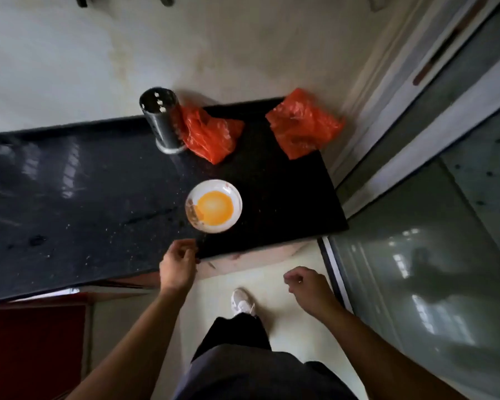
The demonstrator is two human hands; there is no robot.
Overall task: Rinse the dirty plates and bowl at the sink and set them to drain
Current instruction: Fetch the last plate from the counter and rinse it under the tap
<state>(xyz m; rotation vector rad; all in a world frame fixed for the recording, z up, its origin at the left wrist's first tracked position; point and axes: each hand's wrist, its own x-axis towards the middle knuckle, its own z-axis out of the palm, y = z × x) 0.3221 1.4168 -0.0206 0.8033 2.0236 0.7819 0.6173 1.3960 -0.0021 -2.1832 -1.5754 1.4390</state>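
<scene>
- A dirty white plate [213, 206] with an orange centre is seen lying flat on a dark stone countertop [84, 197], near its right end, with brown residue smeared along the plate's left rim.
- The left hand [178, 265] is held over the counter's front edge, just below and slightly left of the plate, not touching it; its fingers are loosely curled and nothing is held.
- The right hand [308, 287] is positioned over the pale floor [286, 336], well apart from the plate and lower right of it, fingers loosely bent and nothing gripped.
- Behind the plate, a perforated metal canister [162, 122] is stood upright against the wall, with a crumpled orange bag [211, 134] touching its right side.
- A second orange bag [303, 124] is set at the counter's far right corner.
- A white shoe [242, 303] is visible on the floor between the arms.
</scene>
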